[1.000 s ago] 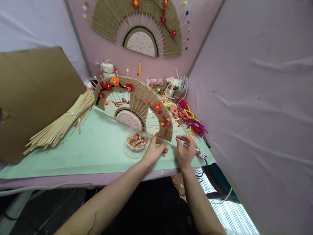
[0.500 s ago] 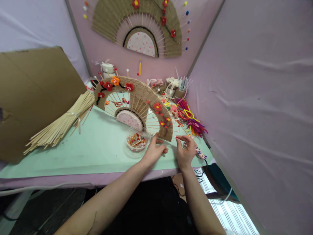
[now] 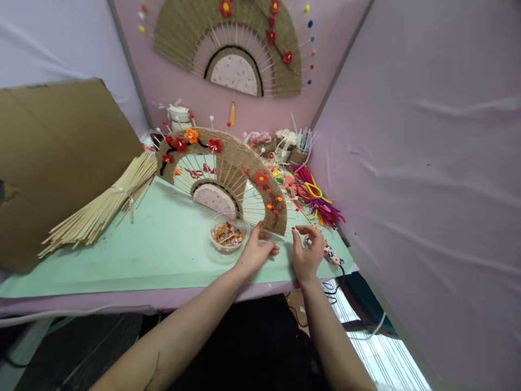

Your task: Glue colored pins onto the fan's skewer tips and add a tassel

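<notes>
Currently | fan (image 3: 246,157): against left grip (image 3: 256,248), hold unclear | right grip (image 3: 307,254): pinching red bead (image 3: 293,228)

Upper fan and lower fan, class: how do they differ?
The upper fan hangs on the wall; the lower fan rests on the table. The upper fan's balls include blue and yellow; the lower fan's visible ones are red and white. Both have tan arcs and red flowers.

mint-green tabletop (image 3: 154,250) | left: stick bundle (image 3: 101,203) | middle: clear bowl (image 3: 227,250), twine fan (image 3: 236,144) behind it | right: pipe cleaners (image 3: 321,205)
</notes>
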The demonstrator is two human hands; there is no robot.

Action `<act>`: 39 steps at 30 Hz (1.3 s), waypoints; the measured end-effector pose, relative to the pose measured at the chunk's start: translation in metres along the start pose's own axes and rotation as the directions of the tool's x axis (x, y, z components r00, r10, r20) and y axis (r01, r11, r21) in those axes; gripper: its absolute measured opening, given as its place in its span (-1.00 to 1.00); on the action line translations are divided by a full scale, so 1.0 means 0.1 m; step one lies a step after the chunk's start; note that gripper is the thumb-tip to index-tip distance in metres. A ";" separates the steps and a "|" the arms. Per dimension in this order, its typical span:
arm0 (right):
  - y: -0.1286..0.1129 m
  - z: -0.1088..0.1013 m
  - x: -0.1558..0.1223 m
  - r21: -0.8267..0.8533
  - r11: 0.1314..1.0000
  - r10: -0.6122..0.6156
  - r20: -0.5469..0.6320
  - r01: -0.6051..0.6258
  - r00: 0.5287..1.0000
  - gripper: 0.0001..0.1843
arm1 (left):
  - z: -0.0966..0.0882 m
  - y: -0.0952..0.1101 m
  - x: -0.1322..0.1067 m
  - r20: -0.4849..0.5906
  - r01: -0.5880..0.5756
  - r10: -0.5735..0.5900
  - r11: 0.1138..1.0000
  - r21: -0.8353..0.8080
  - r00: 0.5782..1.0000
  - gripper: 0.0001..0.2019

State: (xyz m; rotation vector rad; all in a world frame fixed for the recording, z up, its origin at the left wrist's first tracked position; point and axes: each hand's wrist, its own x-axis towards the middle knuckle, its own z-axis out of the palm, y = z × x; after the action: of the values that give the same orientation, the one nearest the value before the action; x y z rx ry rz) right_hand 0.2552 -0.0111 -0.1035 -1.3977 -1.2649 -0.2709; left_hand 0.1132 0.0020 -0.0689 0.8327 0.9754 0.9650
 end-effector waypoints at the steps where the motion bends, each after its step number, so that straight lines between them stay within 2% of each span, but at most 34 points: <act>1: 0.00 0.01 0.00 0.014 1.000 0.000 0.000 0.000 1.000 -0.83 | 0.00 0.00 0.00 0.000 0.000 0.000 1.000 0.000 1.000 -0.18; 5: -0.01 0.01 0.01 0.046 0.999 0.007 0.001 -0.007 1.000 -0.83 | 0.00 0.01 0.00 0.000 0.000 0.000 1.000 0.006 1.000 -0.18; 12: -0.06 -0.03 0.00 -0.021 0.998 0.050 -0.013 -0.051 0.999 -0.79 | -0.02 -0.04 -0.02 -0.006 -0.037 0.037 0.999 0.035 0.999 -0.17; 16: -0.05 -0.04 -0.01 -0.024 0.999 0.033 -0.036 -0.034 0.999 -0.81 | 0.00 -0.07 -0.03 -0.009 -0.054 0.055 0.998 0.032 0.998 -0.18; 22: 0.00 -0.06 -0.05 0.074 0.996 0.045 -0.088 -0.038 0.995 -0.83 | -0.04 -0.17 -0.15 -0.015 -0.106 0.107 0.994 0.010 0.994 -0.18; 24: 0.00 -0.09 -0.06 0.086 0.996 0.042 -0.093 -0.034 0.995 -0.83 | -0.10 -0.19 -0.29 0.032 -0.106 0.104 0.991 0.077 0.994 -0.23; 26: 0.00 -0.15 -0.06 0.084 0.996 0.041 -0.089 -0.033 0.995 -0.84 | -0.18 -0.15 -0.47 0.160 -0.087 0.049 0.968 0.236 0.986 -0.36; 28: 0.00 -0.22 -0.07 0.074 0.997 0.038 -0.073 -0.033 0.997 -0.83 | -0.28 -0.02 -0.65 0.344 -0.142 -0.019 0.888 0.438 0.939 -0.55; 30: 0.02 -0.28 -0.08 0.055 0.998 0.032 -0.055 -0.029 0.998 -0.82 | -0.39 0.20 -0.79 0.476 -0.292 -0.028 0.758 0.583 0.879 -0.73; 31: 0.02 -0.31 -0.09 0.046 0.999 0.026 -0.050 -0.024 0.998 -0.82 | -0.45 0.33 -0.83 0.509 -0.373 0.007 0.690 0.621 0.861 -0.79; 33: 0.04 -0.35 -0.09 0.024 0.999 0.021 -0.049 -0.020 0.999 -0.83 | -0.59 0.62 -0.83 0.527 -0.480 0.095 0.570 0.667 0.845 -0.82; 35: 0.04 -0.36 -0.09 -0.005 1.000 0.029 -0.047 -0.029 0.998 -0.84 | -0.75 0.90 -0.74 0.493 -0.547 0.242 0.444 0.709 0.836 -0.82; 38: 0.04 -0.37 -0.09 -0.026 0.998 0.051 -0.034 -0.052 0.998 -0.85 | -0.94 1.19 -0.49 0.398 -0.508 0.403 0.218 0.833 0.824 -0.83; 39: 0.04 -0.37 -0.09 -0.025 0.998 0.058 -0.030 -0.059 0.998 -0.85 | -0.97 1.25 -0.40 0.395 -0.483 0.411 0.134 0.865 0.821 -0.83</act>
State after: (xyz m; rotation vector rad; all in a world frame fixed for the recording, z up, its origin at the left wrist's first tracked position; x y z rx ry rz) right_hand 0.2726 -0.0446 -0.1013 -1.4455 -1.1987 -0.2672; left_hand -0.0213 0.0222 0.0212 2.3400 1.2668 0.7421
